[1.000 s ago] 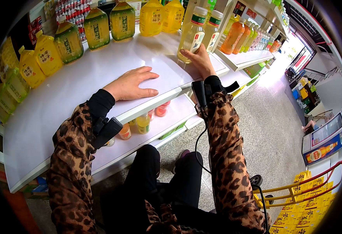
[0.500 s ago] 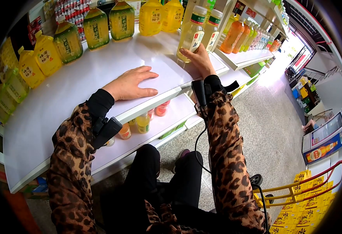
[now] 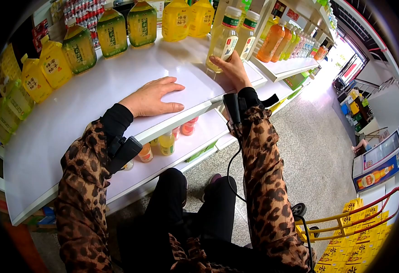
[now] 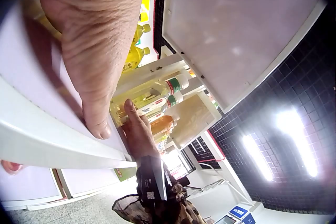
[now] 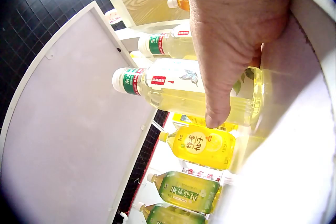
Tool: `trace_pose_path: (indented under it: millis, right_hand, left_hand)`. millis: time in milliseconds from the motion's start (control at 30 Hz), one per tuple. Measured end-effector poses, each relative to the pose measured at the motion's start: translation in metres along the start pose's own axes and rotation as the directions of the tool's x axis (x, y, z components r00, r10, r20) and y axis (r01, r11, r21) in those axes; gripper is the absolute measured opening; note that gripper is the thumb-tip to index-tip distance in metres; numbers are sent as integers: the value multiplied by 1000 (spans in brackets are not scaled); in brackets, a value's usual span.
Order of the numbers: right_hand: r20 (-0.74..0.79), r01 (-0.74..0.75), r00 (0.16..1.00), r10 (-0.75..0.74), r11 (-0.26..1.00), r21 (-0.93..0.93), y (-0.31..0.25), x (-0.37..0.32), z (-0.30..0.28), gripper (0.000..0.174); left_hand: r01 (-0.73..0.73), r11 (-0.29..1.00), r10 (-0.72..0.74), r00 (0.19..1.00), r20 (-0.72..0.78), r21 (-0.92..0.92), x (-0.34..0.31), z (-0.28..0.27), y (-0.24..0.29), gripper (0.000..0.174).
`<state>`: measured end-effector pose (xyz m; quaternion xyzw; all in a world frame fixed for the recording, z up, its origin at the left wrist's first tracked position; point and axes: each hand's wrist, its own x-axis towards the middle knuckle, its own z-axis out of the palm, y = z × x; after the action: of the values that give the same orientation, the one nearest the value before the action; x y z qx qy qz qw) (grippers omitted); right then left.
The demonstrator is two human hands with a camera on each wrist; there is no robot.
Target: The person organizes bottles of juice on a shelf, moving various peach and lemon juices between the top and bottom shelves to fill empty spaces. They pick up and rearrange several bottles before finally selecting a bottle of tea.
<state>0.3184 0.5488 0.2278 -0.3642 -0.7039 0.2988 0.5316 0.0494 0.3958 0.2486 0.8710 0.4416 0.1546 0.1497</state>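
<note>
My right hand [image 3: 234, 72] grips a clear bottle of pale yellow drink [image 3: 218, 44] low on its body. The bottle stands upright at the right end of a white curved shelf [image 3: 99, 109]. In the right wrist view, the thumb lies across the front of this bottle [image 5: 173, 99], which has a white cap, a green and red neck band and a butterfly on its label. A matching bottle [image 3: 247, 34] stands right beside it. My left hand [image 3: 154, 98] rests palm down on the shelf near its front edge, fingers spread, holding nothing.
Large green-tea jugs [image 3: 113, 34] and yellow jugs [image 3: 176, 20] line the shelf's back. Small bottles [image 3: 166, 144] stand on a lower shelf. Orange bottles [image 3: 271, 43] fill a neighbouring unit at right. A red-and-yellow hand cart [image 3: 345, 225] stands by yellow cartons [image 3: 345, 255].
</note>
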Motion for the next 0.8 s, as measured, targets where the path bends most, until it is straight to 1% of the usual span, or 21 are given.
trace_pose_path:
  millis: [167,267,500,567,600,667,733,800]
  right_hand:
    - [-8,6,1000,-6,1000,0,5,2,0,56]
    - [-7,-5,1000,5,1000,6,-3,-2,0,56]
    - [12,-1,1000,2,1000,-13,-3,0,-1,54]
    - [-1,-10,1000,10,1000,16,1,0,0,53]
    - [-22,-3,1000,3,1000,-7,-1,0,1,52]
    - [-13,9,1000,-9,1000,-1,-8,1,0,52]
    - [-1,-13,1000,14,1000,2,-4,-3,0,53]
    - [-8,-5,1000,5,1000,10,-2,-2,0,53]
  left_hand:
    - [1,1000,-1,1000,0,0,0,1,-1,67]
    - [0,1000,0,1000,2,-7,0,1,-1,67]
    - [-36,999,35,999,-30,-21,0,4,-5,65]
    - [-47,999,47,998,-40,-13,0,2,-4,65]
    - [-35,999,34,999,-17,-19,0,1,-3,63]
    - [12,1000,-12,1000,9,-22,0,-1,2,61]
    - [-1,999,1,1000,-1,-38,0,2,-2,62]
    - [-11,998,10,1000,-15,-65,0,2,-3,62]
